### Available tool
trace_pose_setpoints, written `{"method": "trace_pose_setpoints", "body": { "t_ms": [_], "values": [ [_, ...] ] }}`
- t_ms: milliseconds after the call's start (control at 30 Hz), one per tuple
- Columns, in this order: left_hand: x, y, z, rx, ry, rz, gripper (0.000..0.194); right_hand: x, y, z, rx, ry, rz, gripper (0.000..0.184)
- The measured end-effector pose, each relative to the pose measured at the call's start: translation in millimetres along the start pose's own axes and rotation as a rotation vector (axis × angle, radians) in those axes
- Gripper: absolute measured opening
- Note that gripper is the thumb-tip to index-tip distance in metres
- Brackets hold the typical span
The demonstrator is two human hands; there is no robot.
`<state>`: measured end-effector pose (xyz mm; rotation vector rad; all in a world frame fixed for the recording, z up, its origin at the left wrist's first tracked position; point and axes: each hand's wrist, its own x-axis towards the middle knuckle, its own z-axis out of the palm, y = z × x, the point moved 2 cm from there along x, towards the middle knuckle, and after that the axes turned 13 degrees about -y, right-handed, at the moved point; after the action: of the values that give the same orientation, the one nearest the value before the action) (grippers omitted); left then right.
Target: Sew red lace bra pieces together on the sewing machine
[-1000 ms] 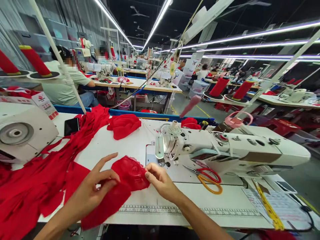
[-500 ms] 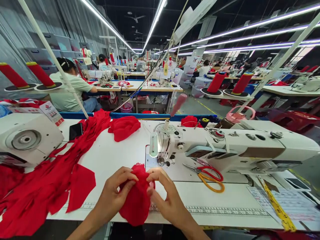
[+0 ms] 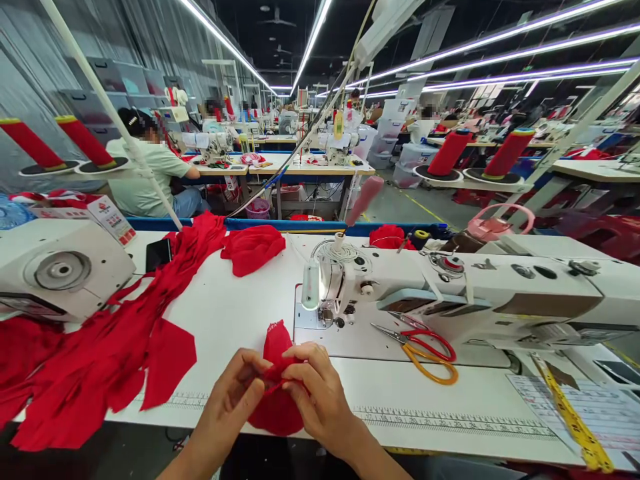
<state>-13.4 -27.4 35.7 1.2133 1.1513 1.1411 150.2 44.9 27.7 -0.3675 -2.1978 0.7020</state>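
Note:
A small piece of red fabric is between my two hands at the table's front edge, its far end narrow with a rough, lacy edge. My left hand is closed on its left side, thumb and fingertips at a fold. From the right, my right hand pinches the same fold with thumb and fingers. The lower part of the fabric hangs rounded beneath the hands, partly hidden by them. Just beyond, to the right, stands a white sewing machine with its lamp lit.
Scissors with red and orange handles lie right of my hands. Red cut pieces are heaped at left, beside another machine. A red bundle, phone and yellow tape measure are around. A co-worker sits ahead left.
My hands have come lower and closer together on the red fabric, and its narrow end now shows above them. The right fingers have curled over the fold. The view has shifted slightly.

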Motion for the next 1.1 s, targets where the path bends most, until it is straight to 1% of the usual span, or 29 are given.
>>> {"method": "trace_pose_setpoints", "body": {
  "t_ms": [67, 100, 167, 267, 333, 433, 533, 633, 733, 800, 867, 933, 1100],
  "values": [
    [1, -5, 1.3, -0.209, -0.018, -0.151, 0.031, -1, 0, 2, -0.018, -0.004, -0.005, 0.017],
    [2, -5, 1.5, -0.242, -0.043, -0.196, 0.033, -2, -1, 3, -0.028, -0.004, 0.002, 0.017],
    [7, -3, 0.5, -0.196, -0.076, -0.224, 0.034, -2, -3, 2, -0.051, 0.002, 0.027, 0.016],
    [12, 4, -1.5, -0.077, -0.038, -0.21, 0.034, 1, -6, 1, -0.062, 0.016, 0.07, 0.013],
    [15, 9, -1.2, -0.017, -0.014, -0.175, 0.033, 4, -6, -1, -0.037, 0.016, 0.087, 0.01],
    [16, 16, 0.8, 0.056, -0.029, -0.114, 0.03, 9, -3, -2, 0.024, 0.008, 0.11, 0.011],
    [15, 21, 1.8, 0.098, -0.049, -0.097, 0.027, 12, 3, -1, 0.06, 0.009, 0.171, 0.013],
    [13, 20, 2.6, 0.129, -0.067, -0.09, 0.019, 13, 6, 1, 0.052, 0.004, 0.24, 0.017],
    [12, 15, 2.9, 0.18, -0.044, -0.091, 0.014, 13, 8, 2, 0.063, -0.008, 0.262, 0.019],
    [12, 12, 2.7, 0.172, -0.02, -0.092, 0.018, 14, 8, 1, 0.095, -0.034, 0.271, 0.019],
    [14, 9, 2.6, 0.139, -0.01, -0.088, 0.025, 15, 9, -1, 0.128, -0.073, 0.276, 0.015],
    [15, 8, 2.8, 0.123, -0.009, -0.08, 0.027, 15, 9, -3, 0.152, -0.1, 0.276, 0.012],
    [16, 9, 4.1, 0.152, -0.003, -0.082, 0.028, 15, 11, -3, 0.197, -0.101, 0.311, 0.016]
  ]
}}
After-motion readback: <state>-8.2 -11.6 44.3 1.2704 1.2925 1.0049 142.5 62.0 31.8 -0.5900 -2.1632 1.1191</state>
